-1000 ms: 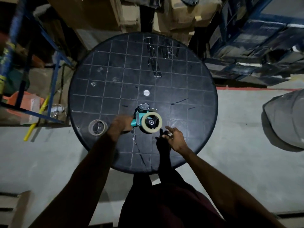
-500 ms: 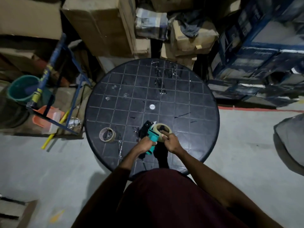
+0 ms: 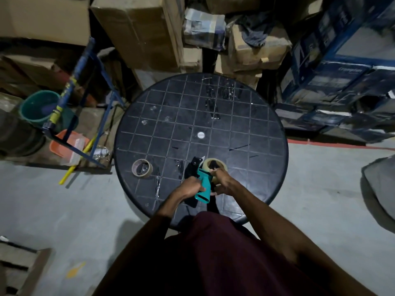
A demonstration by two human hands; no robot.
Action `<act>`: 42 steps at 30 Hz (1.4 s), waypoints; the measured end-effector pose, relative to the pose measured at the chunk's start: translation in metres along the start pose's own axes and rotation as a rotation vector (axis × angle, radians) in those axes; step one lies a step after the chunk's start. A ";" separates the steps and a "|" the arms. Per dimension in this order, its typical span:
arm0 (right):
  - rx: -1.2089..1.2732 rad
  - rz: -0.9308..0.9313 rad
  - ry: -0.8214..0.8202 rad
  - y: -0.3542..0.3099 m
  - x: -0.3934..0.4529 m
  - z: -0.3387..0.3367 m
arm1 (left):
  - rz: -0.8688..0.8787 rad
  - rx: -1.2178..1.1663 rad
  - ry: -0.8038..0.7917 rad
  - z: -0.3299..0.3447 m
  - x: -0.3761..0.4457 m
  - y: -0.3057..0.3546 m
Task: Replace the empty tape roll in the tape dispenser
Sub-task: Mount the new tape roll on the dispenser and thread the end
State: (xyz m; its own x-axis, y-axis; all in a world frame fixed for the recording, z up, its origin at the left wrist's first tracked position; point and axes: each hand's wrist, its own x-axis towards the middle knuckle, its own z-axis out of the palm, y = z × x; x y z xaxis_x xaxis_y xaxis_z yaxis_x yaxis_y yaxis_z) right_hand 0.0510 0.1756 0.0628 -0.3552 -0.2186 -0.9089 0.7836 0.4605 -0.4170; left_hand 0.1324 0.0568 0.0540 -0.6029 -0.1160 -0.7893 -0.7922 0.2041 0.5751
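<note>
Head view, surface: a round black table top with a grid of pale lines, seen from above; I stand at its near edge.
Head view, my left hand: closed around the teal plastic handle of the tape dispenser; the handle points down toward me and the black metal head of the dispenser points away from me.
Head view, my right hand: fingers curled onto the full roll of tan packing tape, which sits on the dispenser just to the right of the handle; thumb and fingers pinch at the near edge of the roll.
Head view, dispenser position: held over the near part of the surface; I cannot tell whether it touches the top.
Head view, empty roll: a brown cardboard tape core lies flat on the surface to the left of the dispenser, apart from both hands, near the left rim.
Head view, small things on the surface: a white round cap at the centre, and scraps of clear tape stuck toward the far side.
Head view, surroundings: brown cardboard boxes stacked beyond the table, blue printed cartons at right, a green bucket and an orange plastic basket at left on the grey concrete floor.
Head view, clothing: a dark maroon shirt fills the bottom of the view.
</note>
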 end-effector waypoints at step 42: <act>-1.033 -0.623 0.311 0.031 -0.014 -0.014 | 0.197 0.244 0.369 -0.032 0.023 0.020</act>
State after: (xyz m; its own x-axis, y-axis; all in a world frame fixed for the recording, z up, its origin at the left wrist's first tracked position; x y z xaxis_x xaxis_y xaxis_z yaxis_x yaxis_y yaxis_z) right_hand 0.0732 0.2045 0.0624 -0.7382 -0.4944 -0.4588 -0.2785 0.8429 -0.4604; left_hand 0.0995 0.0272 0.0543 -0.7675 -0.3801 -0.5162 -0.6409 0.4741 0.6038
